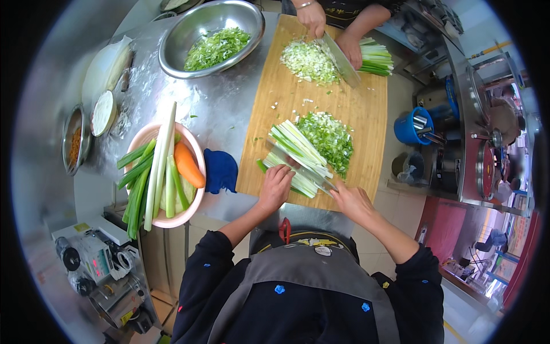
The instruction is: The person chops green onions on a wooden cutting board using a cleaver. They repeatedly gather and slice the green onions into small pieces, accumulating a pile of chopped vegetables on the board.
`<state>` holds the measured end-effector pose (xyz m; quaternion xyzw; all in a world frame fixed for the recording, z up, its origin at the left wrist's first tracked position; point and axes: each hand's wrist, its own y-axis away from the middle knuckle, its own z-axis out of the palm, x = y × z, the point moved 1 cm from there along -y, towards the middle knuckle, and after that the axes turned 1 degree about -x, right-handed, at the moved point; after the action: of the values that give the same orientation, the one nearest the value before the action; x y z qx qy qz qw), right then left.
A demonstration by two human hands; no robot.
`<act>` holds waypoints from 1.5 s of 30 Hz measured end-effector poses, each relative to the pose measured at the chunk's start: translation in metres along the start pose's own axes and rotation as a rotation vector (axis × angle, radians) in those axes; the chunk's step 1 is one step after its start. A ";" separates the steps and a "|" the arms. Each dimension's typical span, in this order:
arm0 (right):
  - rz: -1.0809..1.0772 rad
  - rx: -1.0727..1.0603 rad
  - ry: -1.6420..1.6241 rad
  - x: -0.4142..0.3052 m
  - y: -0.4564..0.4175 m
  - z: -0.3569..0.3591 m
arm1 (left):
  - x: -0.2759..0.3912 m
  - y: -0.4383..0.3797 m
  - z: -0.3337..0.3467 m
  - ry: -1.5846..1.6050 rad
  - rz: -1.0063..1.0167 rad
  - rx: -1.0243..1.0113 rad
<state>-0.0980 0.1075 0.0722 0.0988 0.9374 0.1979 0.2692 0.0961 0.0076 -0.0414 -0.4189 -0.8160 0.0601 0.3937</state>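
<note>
My right hand (353, 202) grips a cleaver-like kitchen knife (321, 178), whose long blade lies slantwise among lengthwise-split green onions. My left hand (276, 185) has its fingers curled over the near part of the split green onions (303, 184), close to the blade. On the far side of the knife lies another bundle of split green onion stalks (298, 142). Right beside it is a heap of chopped green onion (328, 139). All of this rests on a large wooden cutting board (365, 116).
Across the board, a co-worker's hands (350, 49) hold a knife (341, 60) by chopped white onion pieces (307, 60). To the left are a steel bowl (172, 62) of chopped greens, a pink basin (198, 159) of vegetables and a blue cloth (220, 170).
</note>
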 end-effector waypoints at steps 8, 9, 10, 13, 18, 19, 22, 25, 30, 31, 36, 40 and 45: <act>-0.035 -0.059 0.056 0.005 -0.010 0.032 | 0.002 0.000 0.000 0.032 -0.033 -0.063; -0.044 -0.021 0.051 -0.009 -0.023 0.044 | 0.002 0.000 -0.001 0.042 -0.041 -0.062; -0.059 0.015 0.044 -0.017 -0.033 0.050 | 0.001 0.002 -0.001 0.045 -0.053 -0.061; -0.038 0.068 -0.070 -0.006 -0.048 0.037 | 0.002 0.008 -0.006 0.089 -0.089 0.063; 0.038 0.155 -0.174 0.015 -0.012 0.022 | -0.004 0.038 -0.022 -0.014 -0.236 0.109; 0.043 0.122 -0.144 0.018 -0.007 0.016 | -0.001 0.045 -0.023 -0.018 -0.214 0.075; 0.035 0.076 -0.111 0.019 0.007 0.012 | 0.007 0.049 -0.025 0.000 -0.176 0.014; 0.031 0.034 -0.082 0.012 0.017 0.013 | 0.006 0.040 -0.026 -0.003 -0.256 0.129; 0.062 -0.133 0.064 -0.008 0.021 0.010 | 0.006 0.027 -0.025 -0.009 -0.147 0.034; 0.052 -0.150 0.065 -0.009 0.020 0.010 | 0.006 0.027 -0.023 0.007 -0.130 0.016; 0.046 -0.196 0.073 -0.008 0.016 0.011 | 0.000 0.022 -0.013 0.039 -0.123 0.006; -0.019 -0.084 -0.007 -0.005 -0.007 0.039 | -0.002 0.022 -0.010 0.058 -0.109 0.005; -0.009 0.026 -0.113 -0.015 -0.042 0.045 | -0.002 0.023 -0.009 0.061 -0.119 -0.002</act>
<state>-0.0640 0.0793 0.0265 0.1092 0.9236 0.1787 0.3211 0.1178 0.0183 -0.0463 -0.3717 -0.8273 0.0228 0.4206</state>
